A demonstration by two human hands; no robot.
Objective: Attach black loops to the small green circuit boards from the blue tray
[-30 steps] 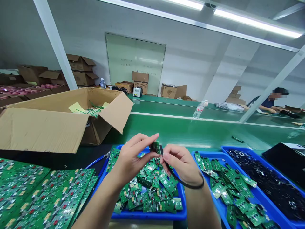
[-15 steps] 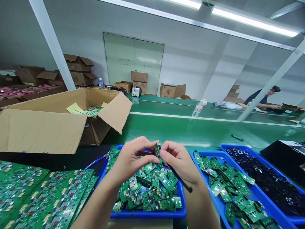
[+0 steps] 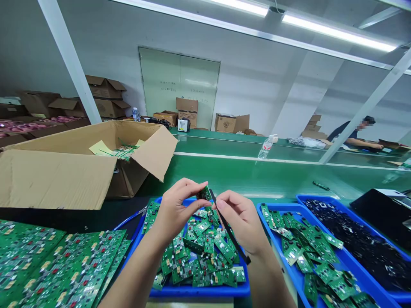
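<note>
The left hand (image 3: 175, 211) pinches a small green circuit board (image 3: 204, 194) between thumb and forefinger, held up above the middle blue tray (image 3: 199, 291). The right hand (image 3: 242, 220) pinches the top end of a thin black cable (image 3: 228, 226) against the board's right edge; the cable's free end hangs down past the right wrist. Both grips are pressed together, each on its own part.

The step in hand looks like mating the cable's end to the board. Whether the plug is already seated cannot be told, since the fingertips cover the joint. The next move would call for a steady left-hand grip while the right presses the end straight in, without bending the thin lead.

Directly below the two grips lies a heap of loose small boards (image 3: 205, 252) filling the middle tray, so anything dropped would be lost among its likes. Right of the right-hand grip sits a second blue tray (image 3: 300, 278) of similar boards, and beyond it a third tray (image 3: 362, 244) of dark parts. Left of the left-hand grip lie large uncut board panels (image 3: 61, 261), with an open cardboard box (image 3: 64, 175) behind them. Ahead of both grips the green belt of the bench (image 3: 250, 175) offers open room; a water bottle (image 3: 266, 147) lies well apart on it.
</note>
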